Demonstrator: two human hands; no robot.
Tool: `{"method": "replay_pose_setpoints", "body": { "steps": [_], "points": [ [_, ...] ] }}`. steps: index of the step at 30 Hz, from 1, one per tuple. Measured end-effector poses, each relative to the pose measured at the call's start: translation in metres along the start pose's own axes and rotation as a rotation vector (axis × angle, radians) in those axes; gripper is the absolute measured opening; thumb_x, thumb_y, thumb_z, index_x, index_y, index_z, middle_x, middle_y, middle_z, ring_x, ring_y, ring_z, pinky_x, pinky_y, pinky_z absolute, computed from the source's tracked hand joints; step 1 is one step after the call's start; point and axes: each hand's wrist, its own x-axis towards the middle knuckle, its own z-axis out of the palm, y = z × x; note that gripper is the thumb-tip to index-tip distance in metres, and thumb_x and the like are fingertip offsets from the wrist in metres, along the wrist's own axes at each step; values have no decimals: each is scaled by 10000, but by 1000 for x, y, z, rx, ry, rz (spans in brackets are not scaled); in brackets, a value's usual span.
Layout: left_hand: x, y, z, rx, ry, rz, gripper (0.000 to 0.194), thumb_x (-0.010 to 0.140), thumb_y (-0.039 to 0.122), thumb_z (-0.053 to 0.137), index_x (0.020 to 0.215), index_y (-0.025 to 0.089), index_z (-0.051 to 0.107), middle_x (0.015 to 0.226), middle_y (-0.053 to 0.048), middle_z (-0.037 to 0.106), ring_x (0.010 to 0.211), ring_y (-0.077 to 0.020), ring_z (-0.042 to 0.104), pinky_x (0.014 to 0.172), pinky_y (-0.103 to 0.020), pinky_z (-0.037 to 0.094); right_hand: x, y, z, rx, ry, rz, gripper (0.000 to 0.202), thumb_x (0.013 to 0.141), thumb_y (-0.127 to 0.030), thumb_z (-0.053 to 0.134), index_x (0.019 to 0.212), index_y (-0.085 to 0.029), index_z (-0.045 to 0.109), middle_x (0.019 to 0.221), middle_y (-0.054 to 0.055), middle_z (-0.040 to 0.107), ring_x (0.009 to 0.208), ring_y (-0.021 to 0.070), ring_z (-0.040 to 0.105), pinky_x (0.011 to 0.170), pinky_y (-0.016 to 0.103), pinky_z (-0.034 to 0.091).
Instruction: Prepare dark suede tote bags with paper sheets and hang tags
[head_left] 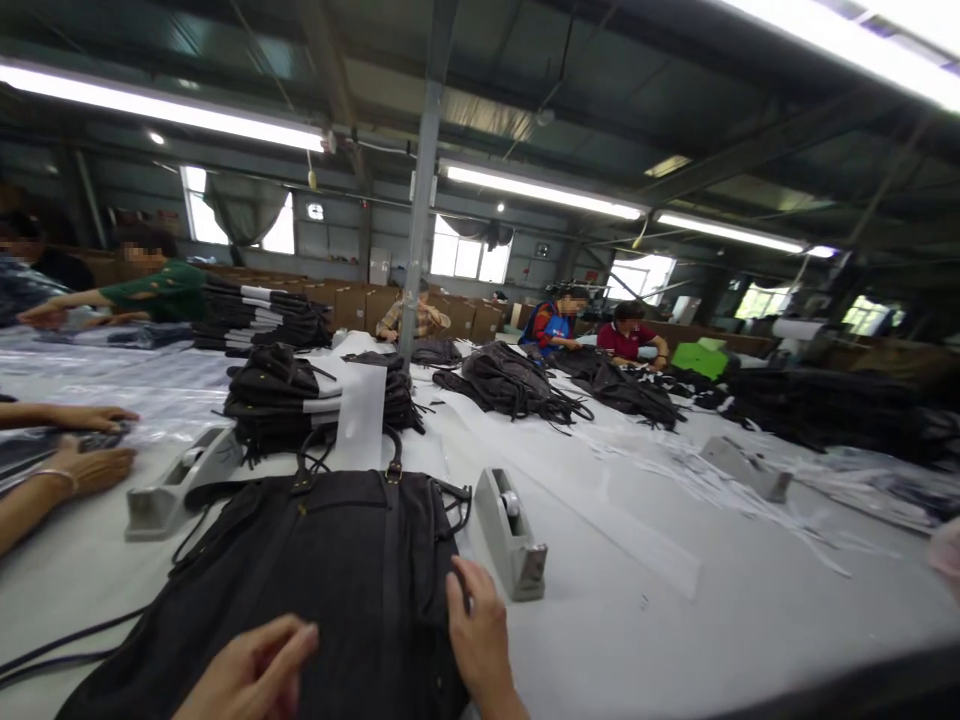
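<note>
Left hand (251,668) half-curled, seemingly empty, at seven o'clock over the bag (337,570); right hand (480,625) loosely bent at three, grip unclear. I'd smooth it lightly, evenly.

Ceiling (630,90), dark; tube lights (544,190), lit; pillar (424,190), metal; wall (341,240), grey; windows (466,255), bright; curtain (244,208), bunched, leftmost window; cardboard boxes (350,303), rowed below windows; surface (592,620), white.

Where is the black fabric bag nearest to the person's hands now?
In the head view, the bag lies low, left of centre, its handles between two grey tape dispensers, the left hand over it and the right hand at its right edge.
</note>
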Motion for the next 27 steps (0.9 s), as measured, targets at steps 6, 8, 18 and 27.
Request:
{"method": "replay_pose_setpoints", "body": {
  "steps": [6, 8, 18, 27],
  "points": [
    [110, 92, 60, 32, 76, 201, 340, 878, 387, 579, 1121, 150, 578, 1095, -77, 606, 939, -192, 610, 791, -351, 531, 40, 56, 28, -27, -114, 185, 388, 833, -134, 364, 1071, -119, 671, 1081, 150, 684, 1041, 260, 635, 927, 373, 493],
    [130, 102, 68, 57, 75, 209, 362, 859, 356, 613, 1150, 146, 567, 1154, -98, 579, 1015, -219, 589, 838, -370, 519, 40, 56, 40, 18, -123, 145, 407, 830, -128, 354, 1083, -152, 671, 1081, 123, 691, 1026, 239, 643, 914, 356, 495],
    [186, 111, 23, 157, 135, 194, 312, 860, 414, 553, 914, 116, 629, 826, -18, 633, 750, -194, 607, 666, -308, 497, 81, 42, 28, 417, -163, 152, 322, 860, -219, 415, 981, -167, 709, 985, 69, 713, 952, 207, 646, 862, 296, 484],
    [193, 95, -5, 860, 222, 303, 84, 764, 203, 451, 739, 194, 530, 688, -57, 611, 669, -212, 586, 618, -273, 339, 113, -23, 97, 67, -271, -317, 693, 787, -113, 431, 1457, -133, 254, 1510, 126, 299, 1385, 254, 277, 1081, 471, 352]
  ]
}}
